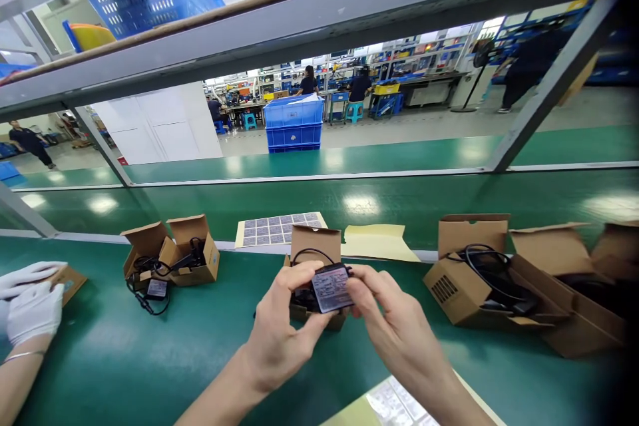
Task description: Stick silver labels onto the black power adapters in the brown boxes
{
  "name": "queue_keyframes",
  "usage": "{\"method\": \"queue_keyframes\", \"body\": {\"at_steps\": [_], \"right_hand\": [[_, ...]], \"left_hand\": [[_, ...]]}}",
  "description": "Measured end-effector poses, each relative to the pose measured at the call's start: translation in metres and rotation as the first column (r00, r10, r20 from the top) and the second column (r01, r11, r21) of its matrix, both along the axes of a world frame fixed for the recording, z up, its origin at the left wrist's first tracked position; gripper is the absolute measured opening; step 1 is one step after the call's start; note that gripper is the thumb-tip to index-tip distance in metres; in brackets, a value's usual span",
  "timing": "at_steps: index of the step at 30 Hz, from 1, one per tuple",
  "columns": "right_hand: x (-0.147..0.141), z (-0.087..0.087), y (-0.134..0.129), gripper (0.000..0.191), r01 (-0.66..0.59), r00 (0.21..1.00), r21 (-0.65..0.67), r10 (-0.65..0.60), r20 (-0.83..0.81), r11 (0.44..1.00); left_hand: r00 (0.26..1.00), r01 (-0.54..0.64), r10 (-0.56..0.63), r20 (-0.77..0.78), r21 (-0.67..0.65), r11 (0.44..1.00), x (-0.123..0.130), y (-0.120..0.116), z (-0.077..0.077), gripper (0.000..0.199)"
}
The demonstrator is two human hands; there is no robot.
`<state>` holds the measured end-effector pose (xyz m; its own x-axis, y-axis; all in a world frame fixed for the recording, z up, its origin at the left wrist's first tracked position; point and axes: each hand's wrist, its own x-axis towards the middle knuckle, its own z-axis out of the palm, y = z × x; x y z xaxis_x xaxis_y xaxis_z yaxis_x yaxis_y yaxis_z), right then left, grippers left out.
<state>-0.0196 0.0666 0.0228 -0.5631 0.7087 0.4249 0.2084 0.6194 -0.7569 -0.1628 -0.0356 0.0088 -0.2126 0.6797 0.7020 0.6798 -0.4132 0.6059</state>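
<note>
A black power adapter (331,289) with a printed grey label faces me at the middle of the view. My left hand (279,329) grips its left side between thumb and fingers. The fingertips of my right hand (397,316) are closed on its right edge. Just behind the adapter, an open cardboard box (315,239) stands with its lid flap up and a black cable looping out. My hands and the adapter hide most of that box's inside. Below my right arm lies a sheet of labels (399,406), partly covered by the arm.
Open boxes with black cables stand at left (202,271) and right (456,296). A label sheet (279,229) and yellow backing paper (382,241) lie behind. At far left, a co-worker's gloved hands (34,309) hold a small box (72,281). A shelf beam (279,20) crosses overhead.
</note>
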Motion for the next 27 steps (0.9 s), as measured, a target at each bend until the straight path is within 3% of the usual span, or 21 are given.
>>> {"method": "queue_keyframes", "body": {"at_steps": [4,9,12,14,17,19,23,27], "right_hand": [[-0.004,0.001,-0.009,0.037,0.049,0.995,0.125,-0.059,0.079,0.991],[-0.006,-0.001,-0.001,0.023,0.015,0.980,0.041,-0.023,0.196,0.999],[0.001,-0.012,0.021,0.037,-0.054,0.983,-0.050,0.062,0.174,0.997],[0.014,-0.022,0.038,0.045,-0.015,0.995,-0.020,0.017,0.101,1.000],[0.045,-0.036,0.056,0.042,0.142,0.987,0.092,-0.148,0.065,0.986],[0.070,-0.044,0.058,0.039,0.177,0.975,0.120,-0.191,0.113,0.977],[0.105,-0.062,0.043,0.037,0.143,0.964,0.069,-0.155,0.215,0.987],[0.114,-0.090,0.021,0.032,-0.050,0.939,0.050,0.030,0.344,0.998]], "left_hand": [[0.994,0.012,-0.003,-0.110,0.084,0.996,0.000,0.005,-0.002,0.054],[0.970,0.058,-0.032,-0.242,0.097,0.994,-0.003,0.016,-0.005,0.054],[0.912,-0.046,-0.021,-0.409,-0.154,0.987,-0.012,0.029,-0.010,0.051],[0.804,-0.184,-0.077,-0.590,-0.370,0.911,-0.024,0.036,-0.014,0.045],[0.625,-0.344,-0.215,-0.751,-0.512,0.787,-0.054,0.037,-0.019,0.041],[0.578,-0.397,-0.244,-0.779,-0.529,0.750,-0.082,0.028,-0.018,0.041],[0.584,-0.435,-0.227,-0.780,-0.536,0.724,-0.158,-0.004,-0.005,0.038],[0.619,-0.425,-0.189,-0.762,-0.528,0.735,-0.221,-0.031,0.016,0.042]]}}
